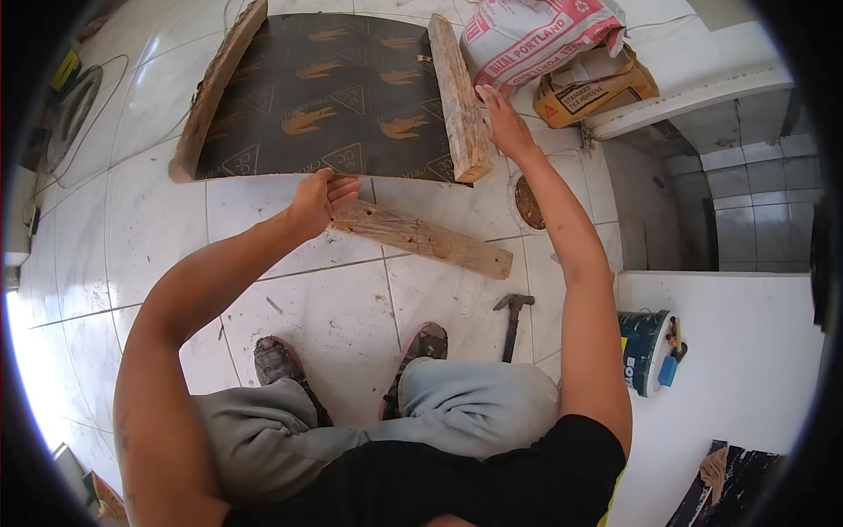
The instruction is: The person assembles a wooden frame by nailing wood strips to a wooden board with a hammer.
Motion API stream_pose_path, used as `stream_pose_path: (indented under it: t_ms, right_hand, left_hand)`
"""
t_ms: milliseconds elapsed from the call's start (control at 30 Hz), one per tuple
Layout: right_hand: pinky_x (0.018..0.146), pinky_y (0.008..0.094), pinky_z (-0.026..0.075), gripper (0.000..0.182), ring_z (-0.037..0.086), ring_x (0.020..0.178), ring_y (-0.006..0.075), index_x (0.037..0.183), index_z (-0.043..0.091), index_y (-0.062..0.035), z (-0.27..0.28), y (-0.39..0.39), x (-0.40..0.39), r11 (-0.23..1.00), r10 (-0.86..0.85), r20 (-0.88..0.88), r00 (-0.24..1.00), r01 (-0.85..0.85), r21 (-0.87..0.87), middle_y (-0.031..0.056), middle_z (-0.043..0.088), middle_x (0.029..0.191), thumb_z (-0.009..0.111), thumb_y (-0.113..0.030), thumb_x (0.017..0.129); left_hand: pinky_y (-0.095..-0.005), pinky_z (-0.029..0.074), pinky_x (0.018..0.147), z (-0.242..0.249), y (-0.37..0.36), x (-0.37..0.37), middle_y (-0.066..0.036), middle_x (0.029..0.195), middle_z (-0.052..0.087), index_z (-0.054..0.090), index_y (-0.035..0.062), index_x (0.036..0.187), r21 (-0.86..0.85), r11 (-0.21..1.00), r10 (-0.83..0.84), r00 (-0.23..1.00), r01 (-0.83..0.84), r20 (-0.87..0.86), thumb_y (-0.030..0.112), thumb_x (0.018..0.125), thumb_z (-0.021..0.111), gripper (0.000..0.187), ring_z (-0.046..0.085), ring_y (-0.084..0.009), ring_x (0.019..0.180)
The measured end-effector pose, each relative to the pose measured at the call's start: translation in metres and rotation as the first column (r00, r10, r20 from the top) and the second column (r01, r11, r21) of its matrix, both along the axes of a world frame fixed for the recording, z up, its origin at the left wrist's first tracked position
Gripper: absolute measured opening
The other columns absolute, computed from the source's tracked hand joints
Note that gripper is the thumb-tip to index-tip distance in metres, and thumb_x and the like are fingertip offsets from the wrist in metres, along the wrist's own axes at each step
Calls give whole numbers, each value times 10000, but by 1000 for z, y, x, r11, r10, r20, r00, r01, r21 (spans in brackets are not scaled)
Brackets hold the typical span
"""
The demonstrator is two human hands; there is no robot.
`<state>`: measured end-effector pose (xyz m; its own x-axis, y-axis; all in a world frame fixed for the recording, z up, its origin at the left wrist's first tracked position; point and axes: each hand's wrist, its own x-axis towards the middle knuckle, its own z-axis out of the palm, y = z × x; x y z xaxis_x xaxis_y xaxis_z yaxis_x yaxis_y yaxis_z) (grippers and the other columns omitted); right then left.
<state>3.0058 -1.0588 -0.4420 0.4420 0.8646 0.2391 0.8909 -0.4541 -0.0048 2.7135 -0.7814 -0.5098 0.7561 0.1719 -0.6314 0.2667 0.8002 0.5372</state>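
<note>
A black printed plywood panel (pixel 356 97) has a timber piece along each side, the left timber (pixel 215 97) and the right timber (pixel 458 101). My left hand (pixel 320 202) is at the panel's front edge, thumb at the rim and fingers curled just below it. My right hand (pixel 507 127) lies along the outer side of the right timber, its fingers stretched out and holding nothing. Below the panel, a loose wooden plank (pixel 426 239) rests on the tiles, its left end close to my left hand. A claw hammer (pixel 512 325) lies nearer my feet.
A cement bag (pixel 536 39) and a tile adhesive bag (pixel 597 86) sit at the upper right. A round floor opening (pixel 529 204) is beside my right forearm. A dark bucket (pixel 645 351) stands on the right. Cables (pixel 118 97) cross the floor at left.
</note>
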Motion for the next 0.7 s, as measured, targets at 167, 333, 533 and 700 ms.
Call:
stream_pose_path:
  t_ms: [167,333,533,700]
  right_hand:
    - [910,391,541,502,682,1090,327,1314,582,7,-40,-33,1,763,-436,-543,718,614,199,216,690,1172,695,-268,909]
    - [867,385,552,636,713,994,314,1305,586,46,-56,-51,-63,757,-429,-622,655,636,149,227,715,1106,710,-437,910]
    - [1091,481,407,1026,465,1316,445,1513,315,60,-83,-17,-100,735,-606,-410,682,677,38,329,412,1453,767,-550,824]
    - [1085,481,396,1007,471,1270,415,1527,288,32,-86,13,-240,973,-227,-248,942,210,-92,260,439,1406,797,-449,804]
  left_hand:
    - [-280,589,661,-28,-6,10,-141,1069,716,604,5,1204,172,867,-417,870,467,-262,220,1054,462,298,719,-183,925]
    - [-288,526,625,36,69,-7,-110,946,754,708,-30,1101,844,295,-535,809,449,-243,253,992,587,326,706,-156,695]
    - [-448,431,1080,-42,260,-28,-249,1435,536,390,4,1496,846,-244,191,879,474,-437,515,886,669,844,548,-415,1291]
    - [-395,449,1048,-55,248,-57,-263,1317,601,266,-15,1553,875,88,20,878,476,-479,368,809,759,972,592,-363,1246]
